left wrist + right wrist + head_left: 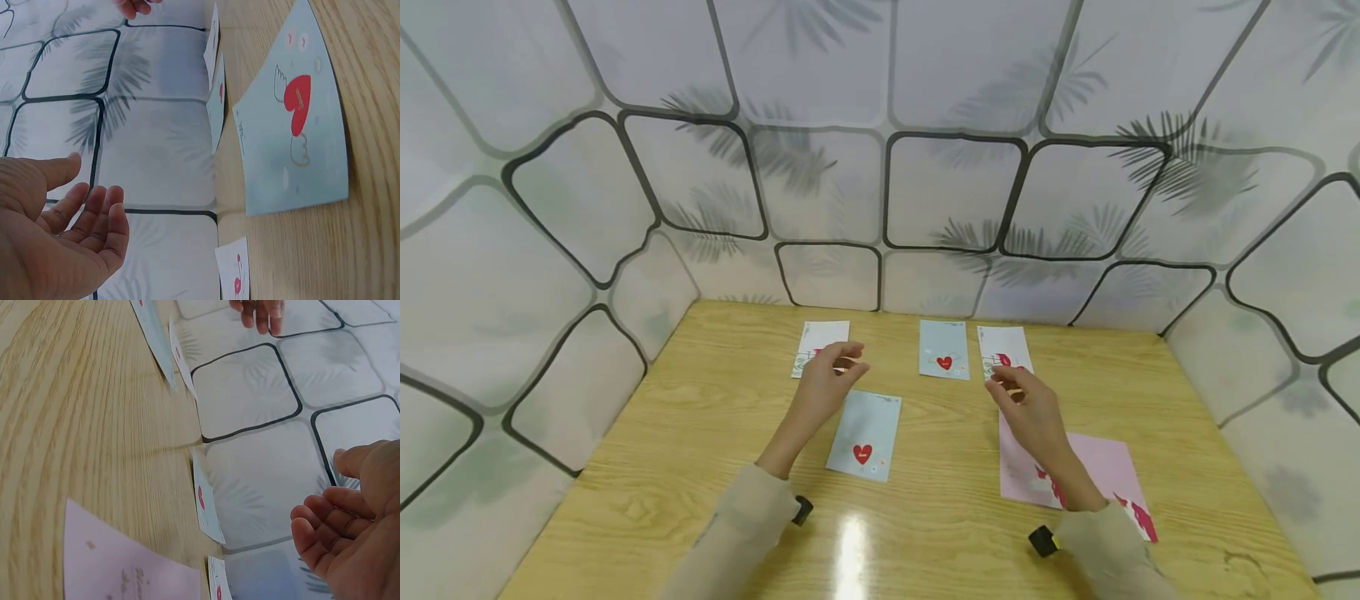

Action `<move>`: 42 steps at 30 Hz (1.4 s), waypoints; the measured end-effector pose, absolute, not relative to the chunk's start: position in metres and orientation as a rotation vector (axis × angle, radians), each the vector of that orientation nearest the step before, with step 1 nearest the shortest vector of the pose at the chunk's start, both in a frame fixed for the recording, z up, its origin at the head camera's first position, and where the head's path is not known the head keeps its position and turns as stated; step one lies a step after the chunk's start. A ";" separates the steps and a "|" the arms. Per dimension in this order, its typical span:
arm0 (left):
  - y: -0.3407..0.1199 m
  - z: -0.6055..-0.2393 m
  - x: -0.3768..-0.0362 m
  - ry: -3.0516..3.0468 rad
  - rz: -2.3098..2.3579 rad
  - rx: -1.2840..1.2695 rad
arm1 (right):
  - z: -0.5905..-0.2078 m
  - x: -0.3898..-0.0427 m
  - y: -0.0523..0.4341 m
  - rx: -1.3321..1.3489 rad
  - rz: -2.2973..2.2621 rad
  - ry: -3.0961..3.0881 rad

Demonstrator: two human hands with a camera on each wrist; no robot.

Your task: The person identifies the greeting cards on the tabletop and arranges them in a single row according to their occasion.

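Note:
My left hand hovers over the table with loosely bent fingers and nothing in them. It overlaps a small white card at the back left, and a larger light-blue card with a red heart lies just to its right. My right hand, also holding nothing, is raised with relaxed fingers near a small white card with a red print. Below that hand and forearm lies a pink card, partly covered by them. Between the hands, farther back, is a small light-blue card with a red heart.
The wooden table meets a patterned cloth wall at its back and sides. Both wrists carry small black devices, one on the left and one on the right. A light glare shows near the front.

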State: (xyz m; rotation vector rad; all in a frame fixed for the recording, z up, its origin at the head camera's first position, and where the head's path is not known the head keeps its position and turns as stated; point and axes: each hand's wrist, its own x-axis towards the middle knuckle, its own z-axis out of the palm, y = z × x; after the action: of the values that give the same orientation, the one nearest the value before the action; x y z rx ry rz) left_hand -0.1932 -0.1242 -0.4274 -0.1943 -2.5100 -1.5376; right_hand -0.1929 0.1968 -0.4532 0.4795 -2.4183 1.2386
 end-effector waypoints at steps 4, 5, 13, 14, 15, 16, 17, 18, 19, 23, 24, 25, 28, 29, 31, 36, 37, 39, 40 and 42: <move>-0.131 -0.428 -0.195 -2.517 -1.524 -0.177 | -0.454 -0.194 0.191 0.473 1.272 -2.446; -0.133 -0.428 -0.196 -2.516 -1.525 -0.171 | -0.454 -0.195 0.190 0.468 1.276 -2.459; -0.144 -0.437 -0.200 -2.504 -1.536 -0.133 | -0.457 -0.194 0.181 0.440 1.308 -2.512; -0.145 -0.438 -0.201 -2.508 -1.542 -0.125 | -0.457 -0.194 0.179 0.441 1.316 -2.512; -0.146 -0.439 -0.201 -2.510 -1.545 -0.119 | -0.458 -0.194 0.177 0.444 1.321 -2.516; -0.147 -0.441 -0.202 -2.515 -1.543 -0.110 | -0.459 -0.193 0.176 0.446 1.325 -2.522; -0.149 -0.441 -0.202 -2.519 -1.546 -0.097 | -0.459 -0.193 0.174 0.451 1.330 -2.527; -0.150 -0.443 -0.202 -2.524 -1.541 -0.088 | -0.459 -0.193 0.172 0.453 1.336 -2.535; -0.151 -0.443 -0.202 -2.530 -1.539 -0.080 | -0.460 -0.193 0.170 0.455 1.342 -2.541; -0.153 -0.447 -0.202 -2.570 -1.517 -0.045 | -0.462 -0.193 0.161 0.450 1.369 -2.567; -0.154 -0.448 -0.203 -2.584 -1.508 -0.044 | -0.463 -0.193 0.158 0.445 1.375 -2.572; -0.154 -0.449 -0.202 -2.596 -1.506 -0.039 | -0.463 -0.194 0.156 0.449 1.379 -2.573; -0.155 -0.452 -0.203 -2.628 -1.516 -0.032 | -0.467 -0.195 0.148 0.447 1.396 -2.592; -0.154 -0.453 -0.203 -2.640 -1.519 -0.030 | -0.468 -0.195 0.145 0.449 1.397 -2.604; -0.154 -0.455 -0.204 -2.664 -1.521 -0.023 | -0.469 -0.196 0.140 0.457 1.399 -2.630; -0.152 -0.461 -0.206 -2.712 -1.503 -0.005 | -0.473 -0.195 0.128 0.492 1.389 -2.686; -0.152 -0.463 -0.206 -2.715 -1.497 -0.007 | -0.474 -0.196 0.125 0.497 1.384 -2.694; -0.151 -0.466 -0.207 -2.718 -1.490 -0.012 | -0.477 -0.196 0.121 0.510 1.374 -2.708; -0.151 -0.468 -0.207 -2.722 -1.476 -0.021 | -0.477 -0.197 0.120 0.507 1.375 -2.720; -0.151 -0.471 -0.207 -2.732 -1.463 -0.026 | -0.479 -0.198 0.117 0.494 1.380 -2.746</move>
State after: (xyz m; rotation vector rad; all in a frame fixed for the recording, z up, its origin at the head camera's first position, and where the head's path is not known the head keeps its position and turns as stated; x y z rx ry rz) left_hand -0.2073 -0.1511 -0.4712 -0.0258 -2.7318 -1.4635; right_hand -0.1979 0.1168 -0.4794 0.4937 -2.7461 1.3795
